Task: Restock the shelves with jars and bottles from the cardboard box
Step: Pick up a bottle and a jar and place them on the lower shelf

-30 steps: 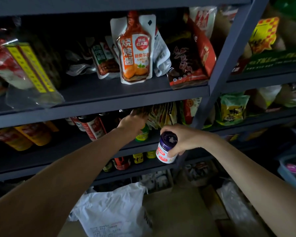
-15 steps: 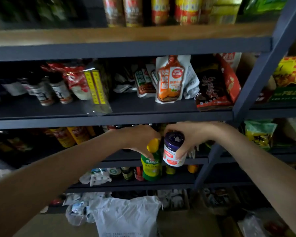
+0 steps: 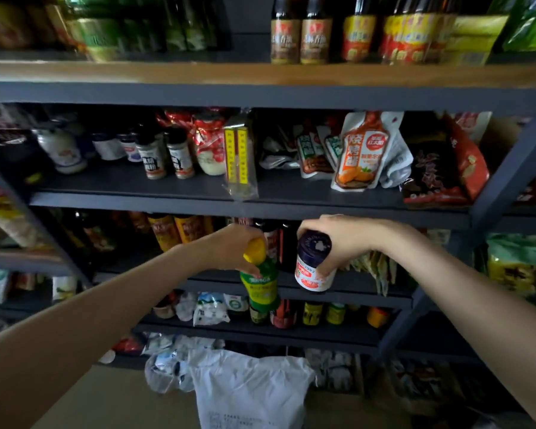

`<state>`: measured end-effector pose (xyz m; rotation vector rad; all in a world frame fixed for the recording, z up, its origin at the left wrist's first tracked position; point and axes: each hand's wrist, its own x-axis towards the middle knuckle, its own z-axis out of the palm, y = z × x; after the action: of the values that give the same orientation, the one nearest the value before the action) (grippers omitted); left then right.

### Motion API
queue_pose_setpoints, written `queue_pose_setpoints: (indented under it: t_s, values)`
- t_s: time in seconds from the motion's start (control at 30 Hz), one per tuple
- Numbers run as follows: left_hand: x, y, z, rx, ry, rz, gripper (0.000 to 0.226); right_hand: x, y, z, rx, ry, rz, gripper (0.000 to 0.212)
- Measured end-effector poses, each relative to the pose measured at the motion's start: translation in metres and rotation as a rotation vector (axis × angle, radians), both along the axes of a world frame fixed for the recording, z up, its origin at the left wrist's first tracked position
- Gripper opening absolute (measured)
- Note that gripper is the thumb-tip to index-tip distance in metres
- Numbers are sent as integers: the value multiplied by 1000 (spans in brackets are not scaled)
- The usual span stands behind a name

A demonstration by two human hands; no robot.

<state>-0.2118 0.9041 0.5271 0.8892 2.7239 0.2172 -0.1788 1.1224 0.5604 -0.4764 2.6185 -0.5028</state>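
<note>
My left hand (image 3: 229,249) grips a green bottle (image 3: 262,286) with a yellow cap by its neck, holding it in front of the dark grey shelf unit (image 3: 260,205). My right hand (image 3: 344,239) grips a white jar (image 3: 313,270) with a dark purple lid and a red label, just to the right of the bottle. Both are held in the air at the level of the third shelf, where dark bottles (image 3: 279,243) stand behind them. The cardboard box is not in view.
The shelf above holds spice shakers (image 3: 164,156), a yellow-striped packet (image 3: 239,159) and sauce pouches (image 3: 362,153). Sauce bottles (image 3: 300,35) line the top board. Small jars (image 3: 322,314) stand on the lower shelf. A white plastic bag (image 3: 251,388) lies on the floor below.
My left hand drew the green bottle out from the third shelf. Both hands rose with their bottle and jar, and the view tilted upward, showing the top shelf.
</note>
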Motion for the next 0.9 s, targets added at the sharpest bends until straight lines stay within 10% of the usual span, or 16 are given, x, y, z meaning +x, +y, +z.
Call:
queue_pose_setpoints:
  t_s: [0.33,0.9]
  values:
    - [-65,-63,-90,222,36,365,61,-29,-67,-70,7,-67,-80,55]
    - [-146,-37,-125,292,-126,326,53,-54,-118,-110,-55,-20,-386,54]
